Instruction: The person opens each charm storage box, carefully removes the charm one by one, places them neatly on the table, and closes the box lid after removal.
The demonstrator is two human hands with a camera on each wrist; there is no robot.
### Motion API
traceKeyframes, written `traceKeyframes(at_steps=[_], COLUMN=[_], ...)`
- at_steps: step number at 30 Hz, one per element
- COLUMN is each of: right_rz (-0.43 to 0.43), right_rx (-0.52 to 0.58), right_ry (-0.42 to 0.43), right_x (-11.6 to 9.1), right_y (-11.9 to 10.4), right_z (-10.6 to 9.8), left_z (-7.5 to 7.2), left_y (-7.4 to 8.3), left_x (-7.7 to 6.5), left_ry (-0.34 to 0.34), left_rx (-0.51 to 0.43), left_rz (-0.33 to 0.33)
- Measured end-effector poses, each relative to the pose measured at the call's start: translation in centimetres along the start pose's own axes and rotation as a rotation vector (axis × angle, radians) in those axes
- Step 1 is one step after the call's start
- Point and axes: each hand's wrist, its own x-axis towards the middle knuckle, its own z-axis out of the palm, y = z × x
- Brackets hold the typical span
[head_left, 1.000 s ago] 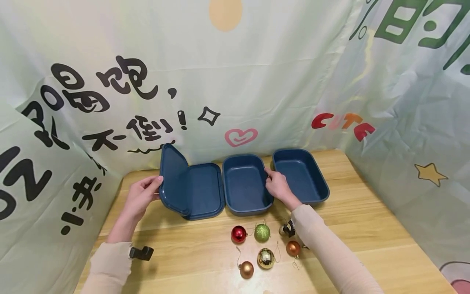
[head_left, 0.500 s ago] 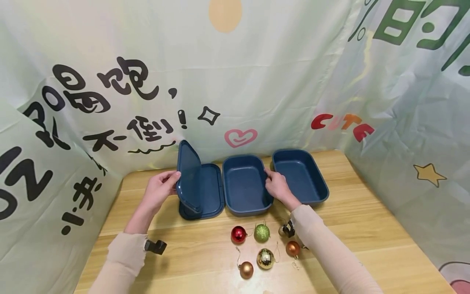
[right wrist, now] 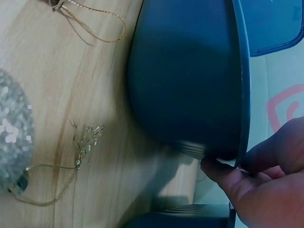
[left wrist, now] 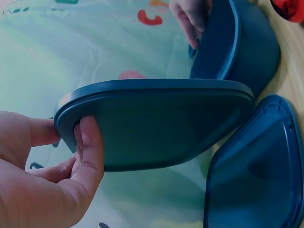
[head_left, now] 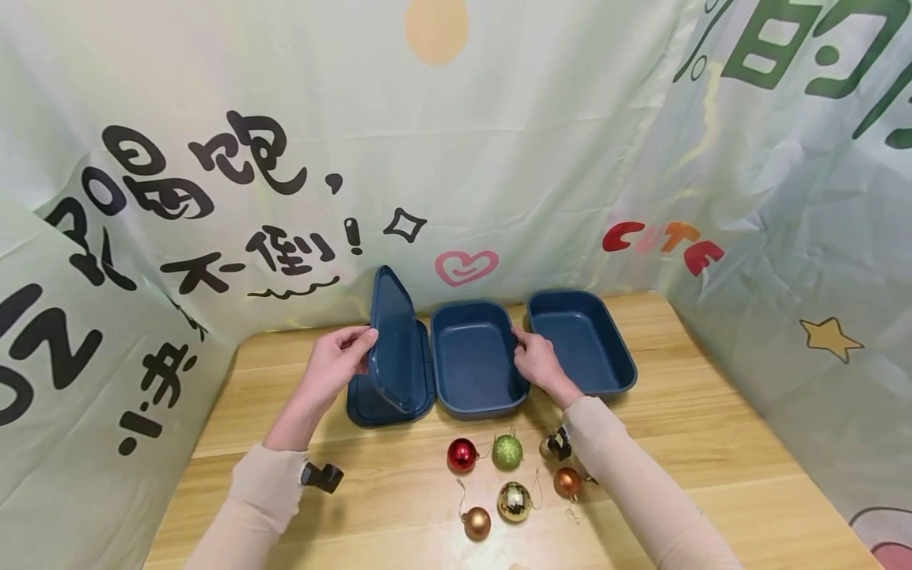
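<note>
In the head view my left hand [head_left: 335, 370] grips the left edge of a dark blue lid [head_left: 393, 339], which stands nearly upright. Thumb and fingers pinch this lid from both faces in the left wrist view. Below it, a second blue lid [head_left: 372, 405] lies flat on the table, partly covered from sight. My right hand [head_left: 539, 361] pinches the right rim of the middle blue box [head_left: 481, 413], its thumb on the outer wall in the right wrist view. No lid covers this box, and nothing lies inside.
Another uncovered blue box [head_left: 618, 386] stands at the right. In front lie a red bauble [head_left: 461, 455], green glitter bauble [head_left: 507, 452], gold faceted bauble [head_left: 514, 502], bronze bauble [head_left: 476, 523] and orange bauble [head_left: 568, 482]. A silver glitter bauble [right wrist: 14, 128] sits near my right wrist. Printed cloth hangs behind.
My left hand has carried the held lid rightward toward the middle box, and the lid has become more edge-on to the head view. My right hand stays at the rim.
</note>
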Motion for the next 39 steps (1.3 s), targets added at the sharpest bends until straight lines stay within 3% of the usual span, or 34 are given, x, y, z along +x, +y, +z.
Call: traceKeyframes(at_steps=[23, 30, 39], right_rz=[-0.035, -0.071, -0.1], right_rx=[-0.039, -0.027, 0.06], right_ry=[0.032, 0.116, 0.083], right_x=[0.4, 0.9, 1.4], right_y=[-0.2, -2.5, -7.0], right_z=[-0.3, -0.6, -0.5], left_z=[3.0, 3.6, 3.8], left_y=[0.8, 1.0, 1.0], left_x=[-0.4, -0.7, -0.8], left_ry=[-0.016, -0.004, 0.007], left_rx=[-0.015, -0.002, 0.018], left_rz=[0.02, 0.035, 0.037])
